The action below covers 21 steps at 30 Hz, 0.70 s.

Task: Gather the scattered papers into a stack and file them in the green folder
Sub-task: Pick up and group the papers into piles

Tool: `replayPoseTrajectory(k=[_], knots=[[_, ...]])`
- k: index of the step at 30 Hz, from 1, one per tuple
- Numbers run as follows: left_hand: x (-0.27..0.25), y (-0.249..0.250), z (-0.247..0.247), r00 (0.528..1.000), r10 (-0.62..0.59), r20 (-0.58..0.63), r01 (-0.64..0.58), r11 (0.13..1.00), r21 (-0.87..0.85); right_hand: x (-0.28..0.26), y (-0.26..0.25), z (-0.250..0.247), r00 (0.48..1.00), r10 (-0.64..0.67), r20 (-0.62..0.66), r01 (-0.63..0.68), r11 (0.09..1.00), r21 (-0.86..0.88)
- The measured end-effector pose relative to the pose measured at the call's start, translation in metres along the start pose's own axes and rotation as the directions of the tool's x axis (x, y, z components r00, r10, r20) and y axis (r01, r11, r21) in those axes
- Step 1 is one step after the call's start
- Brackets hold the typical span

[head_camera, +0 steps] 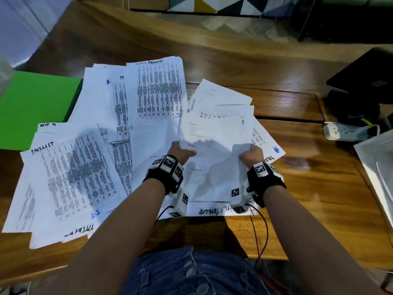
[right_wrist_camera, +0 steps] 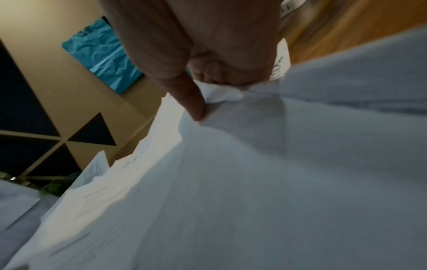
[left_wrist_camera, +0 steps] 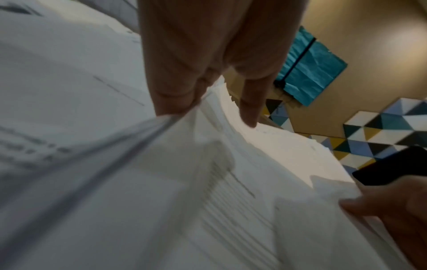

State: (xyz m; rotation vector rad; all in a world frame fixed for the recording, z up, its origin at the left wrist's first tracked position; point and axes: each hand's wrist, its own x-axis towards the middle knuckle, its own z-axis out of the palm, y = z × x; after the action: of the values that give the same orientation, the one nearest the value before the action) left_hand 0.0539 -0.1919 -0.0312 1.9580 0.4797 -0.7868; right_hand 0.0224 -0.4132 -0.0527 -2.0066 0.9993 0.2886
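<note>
Both hands hold a loose bundle of white papers (head_camera: 214, 133) raised over the wooden table. My left hand (head_camera: 180, 153) pinches its left edge, thumb on top. My right hand (head_camera: 251, 155) grips its right edge with curled fingers. In the left wrist view my left hand (left_wrist_camera: 208, 102) has its thumb on the sheets (left_wrist_camera: 208, 191) and its fingers under them. In the right wrist view my right hand (right_wrist_camera: 208, 95) clamps the crumpled paper edge (right_wrist_camera: 231, 164). More printed sheets (head_camera: 89, 150) lie scattered to the left. The green folder (head_camera: 34, 107) lies shut at the far left, partly under them.
A white power strip (head_camera: 342, 132) and a dark case (head_camera: 365, 81) sit at the right. A white tray-like object (head_camera: 378, 167) is at the right edge. The table's near edge (head_camera: 265, 257) runs just before my lap.
</note>
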Motion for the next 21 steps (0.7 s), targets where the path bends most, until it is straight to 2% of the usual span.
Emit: replayPoseTrajectory(k=[2,4,7,9,11,14,15,16,17,21], knots=[[0.001,0.0,0.0,0.999,0.038,0.0,-0.038,0.999,0.035,-0.007,-0.006,-0.01,0.992,-0.089,-0.087,0.085,0.995,-0.055],[-0.004,0.005,0.001,0.99,0.138,-0.019,-0.137,0.99,0.032,-0.014,-0.013,-0.02,0.962,-0.217,-0.166,0.211,0.976,-0.054],[-0.013,0.026,-0.006,0.959,0.264,-0.099,-0.267,0.964,-0.017,-0.022,-0.03,-0.037,0.919,-0.311,-0.243,0.347,0.93,0.122],[-0.024,0.045,-0.015,0.917,0.334,-0.217,-0.361,0.928,-0.095,-0.033,-0.049,-0.049,0.894,-0.347,-0.284,0.421,0.868,0.262],[-0.037,0.064,-0.027,0.815,0.445,-0.37,-0.507,0.858,-0.086,-0.046,-0.071,-0.058,0.868,-0.395,-0.302,0.491,0.774,0.4],[-0.059,0.083,-0.043,0.598,0.588,-0.545,-0.682,0.73,0.04,-0.065,-0.101,-0.065,0.816,-0.471,-0.335,0.573,0.586,0.573],[-0.062,0.084,-0.047,0.545,0.6,-0.586,-0.703,0.708,0.071,-0.071,-0.107,-0.065,0.809,-0.489,-0.326,0.574,0.538,0.617],[-0.066,0.084,-0.05,0.52,0.59,-0.617,-0.704,0.706,0.081,-0.075,-0.11,-0.062,0.807,-0.502,-0.31,0.564,0.504,0.654],[-0.069,0.08,-0.052,0.521,0.564,-0.64,-0.698,0.714,0.06,-0.08,-0.111,-0.059,0.809,-0.514,-0.284,0.547,0.483,0.683],[-0.066,0.058,-0.054,0.61,0.468,-0.64,-0.713,0.677,-0.184,-0.087,-0.097,-0.039,0.826,-0.519,-0.222,0.481,0.441,0.758]])
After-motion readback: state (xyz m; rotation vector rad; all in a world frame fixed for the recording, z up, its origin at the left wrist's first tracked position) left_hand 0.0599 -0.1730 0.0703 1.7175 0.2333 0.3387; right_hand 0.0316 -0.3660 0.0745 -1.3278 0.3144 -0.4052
